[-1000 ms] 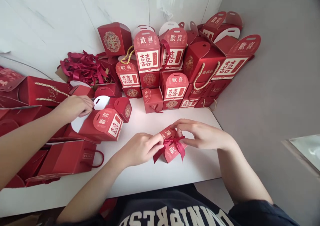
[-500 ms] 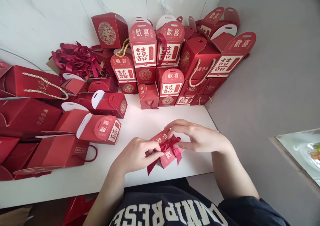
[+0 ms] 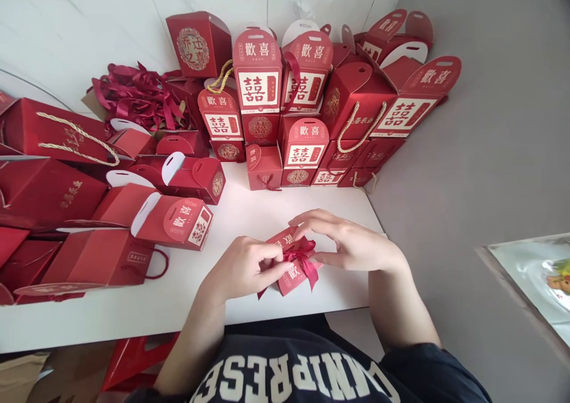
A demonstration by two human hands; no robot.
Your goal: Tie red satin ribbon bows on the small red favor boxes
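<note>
A small red gift box with gold-white characters lies on the white table in front of me. A dark red satin ribbon is tied round its top in a bow, with tails hanging at both sides. My left hand is closed at the box's left side, thumb and forefinger pinched at the ribbon by the knot; its other fingers are curled out of sight. Over the right side arches my right hand, fingers spread apart above the box's far end and thumb close to the bow's right loop.
Finished-looking red boxes stand stacked along the back wall. More boxes crowd the left side of the table. A heap of red ribbons lies behind them. A grey wall borders the right. Below sits a red stool.
The view has shifted slightly. The box and both hands keep nearly the same arrangement, with the left fingers and right thumb moved a little about the bow.
</note>
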